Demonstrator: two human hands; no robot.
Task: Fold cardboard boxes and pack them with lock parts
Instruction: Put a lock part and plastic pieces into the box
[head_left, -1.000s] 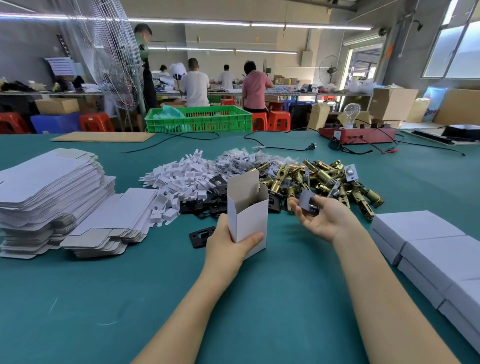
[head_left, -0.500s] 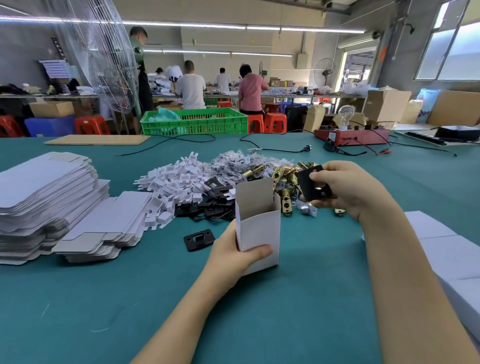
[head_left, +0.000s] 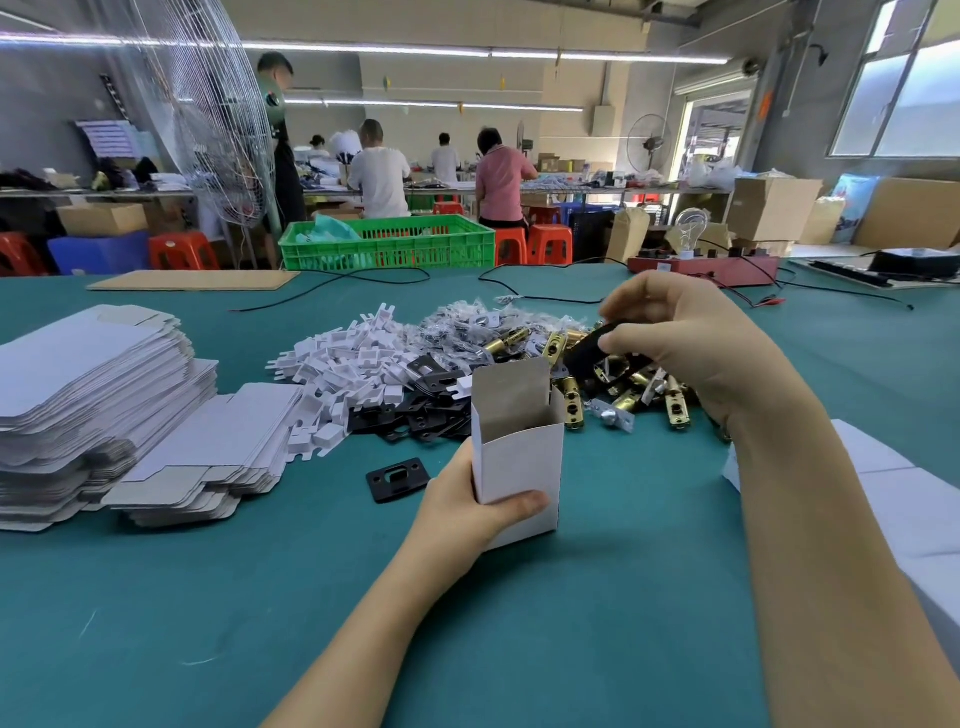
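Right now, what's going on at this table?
A person is packing lock parts. The left hand holds an open white box upright on the green table. The right hand grips a black plate above the pile of brass latches, beside the box; nothing is going in yet. Flat box blanks are stacked at left.

Green crate (head_left: 387, 244) at table's far edge, red box w/ bulb (head_left: 702, 268) right (cables trailing); fan (head_left: 208, 114) behind.
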